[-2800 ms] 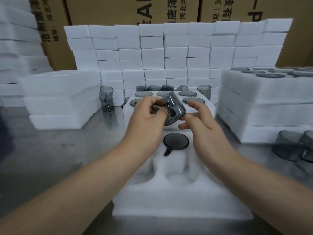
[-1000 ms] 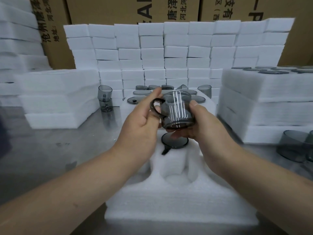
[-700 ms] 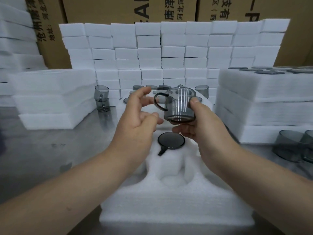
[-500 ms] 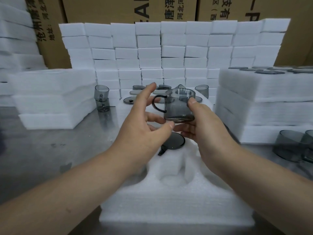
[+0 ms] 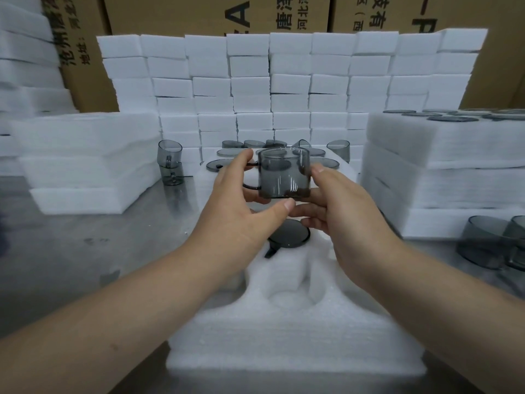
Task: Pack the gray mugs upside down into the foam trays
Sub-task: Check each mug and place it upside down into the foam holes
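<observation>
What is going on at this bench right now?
A person is packing gray mugs into foam. Both hands hold one mug in the air, upright, handle toward the left hand; the right hand cups its other side. Below it, on the steel table, the near foam tray has one mug already upside down in a slot and open slots nearer the person. More loose mugs wait at the right.

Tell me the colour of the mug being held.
Translucent smoky gray mug, clearest in the head view.
</observation>
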Available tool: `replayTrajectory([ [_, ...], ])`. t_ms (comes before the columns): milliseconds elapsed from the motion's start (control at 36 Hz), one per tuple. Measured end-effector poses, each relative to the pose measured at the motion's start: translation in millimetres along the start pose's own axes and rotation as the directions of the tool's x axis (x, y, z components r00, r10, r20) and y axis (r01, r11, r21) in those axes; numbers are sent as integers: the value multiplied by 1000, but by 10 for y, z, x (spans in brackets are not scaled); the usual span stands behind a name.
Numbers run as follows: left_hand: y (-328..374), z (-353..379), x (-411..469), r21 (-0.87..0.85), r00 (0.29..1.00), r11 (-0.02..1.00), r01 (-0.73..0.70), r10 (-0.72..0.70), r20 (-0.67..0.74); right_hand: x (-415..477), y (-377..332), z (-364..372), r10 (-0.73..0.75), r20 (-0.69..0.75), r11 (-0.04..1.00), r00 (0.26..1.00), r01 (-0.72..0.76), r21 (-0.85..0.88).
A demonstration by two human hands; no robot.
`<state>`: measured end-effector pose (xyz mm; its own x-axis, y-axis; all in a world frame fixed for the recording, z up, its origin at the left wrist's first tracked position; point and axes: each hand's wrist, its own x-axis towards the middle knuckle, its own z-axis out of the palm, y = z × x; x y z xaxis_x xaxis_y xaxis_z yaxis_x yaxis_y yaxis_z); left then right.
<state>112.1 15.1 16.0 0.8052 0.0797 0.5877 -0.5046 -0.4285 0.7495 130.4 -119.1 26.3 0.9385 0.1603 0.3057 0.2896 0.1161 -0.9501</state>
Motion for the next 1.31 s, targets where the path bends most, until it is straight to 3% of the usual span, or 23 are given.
replayTrajectory([
  [361,2,-14,-13,-14,1000,1000,-11,12,18,-29,-4,8,-91,25,996,996,90,17],
  [639,-28,23,10,-46,999,998,48,-49,-21,-31,-30,-9,-82,60,993,995,76,89],
  [806,-105,38,10,62,996,994,-88,87,11,-28,-39,2,-79,53,984,995,69,164],
  [1306,-126,15,-9,117,992,985,-124,128,-21,11,-34,10,-1,-32,977,999,8,214],
])
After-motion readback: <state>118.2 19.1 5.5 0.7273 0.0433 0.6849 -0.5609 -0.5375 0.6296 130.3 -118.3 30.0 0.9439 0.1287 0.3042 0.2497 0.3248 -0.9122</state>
